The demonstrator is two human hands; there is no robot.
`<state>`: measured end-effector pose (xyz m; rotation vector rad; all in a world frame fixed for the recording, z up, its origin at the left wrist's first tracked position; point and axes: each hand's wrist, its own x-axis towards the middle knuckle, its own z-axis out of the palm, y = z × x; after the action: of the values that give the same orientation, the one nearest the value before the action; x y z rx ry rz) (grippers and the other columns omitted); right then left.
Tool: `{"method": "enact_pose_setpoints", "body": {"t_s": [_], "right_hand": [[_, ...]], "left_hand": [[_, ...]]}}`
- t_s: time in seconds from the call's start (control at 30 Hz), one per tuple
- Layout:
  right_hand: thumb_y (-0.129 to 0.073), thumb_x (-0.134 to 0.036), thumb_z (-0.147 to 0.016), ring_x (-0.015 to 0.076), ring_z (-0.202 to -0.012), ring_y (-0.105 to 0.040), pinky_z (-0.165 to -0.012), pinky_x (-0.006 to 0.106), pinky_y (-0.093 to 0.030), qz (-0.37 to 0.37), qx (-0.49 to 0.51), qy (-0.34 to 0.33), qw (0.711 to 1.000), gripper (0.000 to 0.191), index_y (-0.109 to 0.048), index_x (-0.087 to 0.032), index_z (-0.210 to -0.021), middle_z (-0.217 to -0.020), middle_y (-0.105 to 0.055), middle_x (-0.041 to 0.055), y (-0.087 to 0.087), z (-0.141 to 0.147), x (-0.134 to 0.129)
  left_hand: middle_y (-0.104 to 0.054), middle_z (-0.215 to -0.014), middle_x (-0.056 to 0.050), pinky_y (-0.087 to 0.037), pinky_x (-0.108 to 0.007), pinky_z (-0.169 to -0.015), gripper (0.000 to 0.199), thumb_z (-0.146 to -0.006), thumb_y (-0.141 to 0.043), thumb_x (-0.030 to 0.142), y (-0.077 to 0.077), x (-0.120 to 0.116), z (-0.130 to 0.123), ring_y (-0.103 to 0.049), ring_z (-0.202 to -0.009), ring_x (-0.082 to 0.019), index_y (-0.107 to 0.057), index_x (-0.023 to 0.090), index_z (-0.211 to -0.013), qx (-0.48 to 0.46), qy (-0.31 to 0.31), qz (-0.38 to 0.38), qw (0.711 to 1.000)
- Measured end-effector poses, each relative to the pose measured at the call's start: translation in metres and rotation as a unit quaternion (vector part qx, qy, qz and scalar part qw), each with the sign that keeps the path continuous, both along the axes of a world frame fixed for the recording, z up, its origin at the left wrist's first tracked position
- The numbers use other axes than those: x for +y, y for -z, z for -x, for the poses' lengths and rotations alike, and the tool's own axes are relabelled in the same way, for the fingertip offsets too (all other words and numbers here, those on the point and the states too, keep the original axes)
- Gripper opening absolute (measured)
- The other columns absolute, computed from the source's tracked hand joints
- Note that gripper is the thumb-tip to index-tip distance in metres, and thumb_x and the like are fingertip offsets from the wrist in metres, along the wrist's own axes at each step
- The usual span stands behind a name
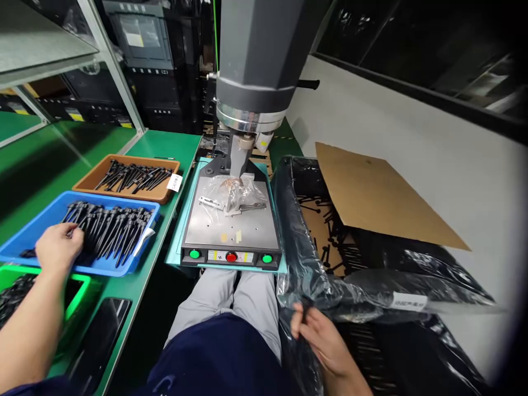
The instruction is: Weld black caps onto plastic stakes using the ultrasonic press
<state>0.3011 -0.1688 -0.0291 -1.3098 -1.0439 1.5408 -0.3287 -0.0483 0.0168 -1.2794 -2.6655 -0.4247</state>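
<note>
My left hand (60,246) reaches into the blue tray (136,263) at its left end, with curled fingers. What lies between those fingertips is hidden. Beside it are many black plastic rods with thick heads (109,228), heaped in the tray. My right hand (324,335) is to the right of my lap, closed on a small black part (306,306), mostly hidden and slightly blurred. Ahead of my knees stands a press machine, its horn (238,157) over a fixture (233,206) wrapped in clear plastic film on the metal plate (223,234).
An orange tray (160,193) of black ribbed pieces and a green bin (84,291) flank the blue tray. A phone (97,344) lies near the bench edge. At right, a plastic-lined box (303,242) holds black parts beneath a cardboard flap (383,198). Green buttons (194,253) edge the machine base.
</note>
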Motion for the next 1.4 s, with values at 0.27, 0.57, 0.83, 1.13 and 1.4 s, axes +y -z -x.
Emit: {"method": "enact_pose_setpoints", "body": {"t_s": [0.27, 0.57, 0.83, 1.13, 1.4], "right_hand": [[-0.070, -0.043, -0.082, 0.0200, -0.064, -0.063, -0.059, 0.033, -0.051, -0.005, 0.103, -0.261, 0.960, 0.037, -0.064, -0.019, -0.109, -0.073, -0.064, 0.0048, 0.018, 0.110, 0.066], [-0.074, -0.042, -0.079, 0.0155, -0.057, -0.058, -0.047, 0.028, -0.049, 0.048, 0.119, -0.295, 0.947, 0.037, -0.065, -0.020, -0.109, -0.071, -0.058, 0.0004, 0.040, 0.135, 0.071], [-0.073, -0.042, -0.080, 0.0148, -0.059, -0.056, -0.046, 0.026, -0.048, 0.056, 0.128, -0.239, 0.961, 0.037, -0.066, -0.022, -0.111, -0.075, -0.057, 0.0011, 0.053, 0.129, 0.063], [-0.071, -0.050, -0.078, 0.0125, -0.052, -0.050, -0.045, 0.025, -0.043, 0.006, 0.033, -0.280, 0.959, 0.043, -0.068, -0.020, -0.109, -0.071, -0.059, 0.0013, 0.041, 0.160, 0.073], [-0.057, -0.046, -0.087, 0.0102, -0.053, -0.048, -0.046, 0.023, -0.039, -0.094, 0.001, -0.217, 0.972, 0.040, -0.066, -0.016, -0.112, -0.078, -0.065, 0.0041, 0.015, 0.190, 0.099]], "left_hand": [[-0.066, -0.117, -0.009, -0.040, -0.036, -0.101, 0.036, -0.089, -0.046, 0.029, -0.027, -0.098, -0.006, -0.056, -0.113, -0.024, -0.067, 0.008, -0.110, 0.015, 0.028, -0.004, 0.999], [-0.072, -0.111, -0.013, -0.048, -0.032, -0.086, 0.042, -0.083, -0.059, 0.033, 0.013, -0.178, -0.015, -0.067, -0.100, -0.028, -0.068, 0.016, -0.120, -0.138, -0.033, 0.164, 0.976], [-0.073, -0.105, -0.013, -0.049, -0.040, -0.081, 0.033, -0.085, -0.055, 0.037, -0.006, -0.177, -0.020, -0.066, -0.099, -0.034, -0.073, 0.020, -0.106, -0.096, -0.113, 0.125, 0.981], [-0.072, -0.085, -0.008, -0.054, -0.032, -0.066, 0.035, -0.071, -0.067, 0.044, -0.022, -0.151, -0.074, -0.068, -0.076, -0.022, -0.069, 0.016, -0.092, -0.346, -0.093, -0.259, 0.897], [-0.073, -0.086, -0.009, -0.057, -0.033, -0.070, 0.042, -0.049, -0.089, 0.037, -0.005, -0.055, -0.212, -0.069, -0.075, -0.021, -0.072, 0.015, -0.081, -0.720, 0.093, -0.204, 0.657]]}}
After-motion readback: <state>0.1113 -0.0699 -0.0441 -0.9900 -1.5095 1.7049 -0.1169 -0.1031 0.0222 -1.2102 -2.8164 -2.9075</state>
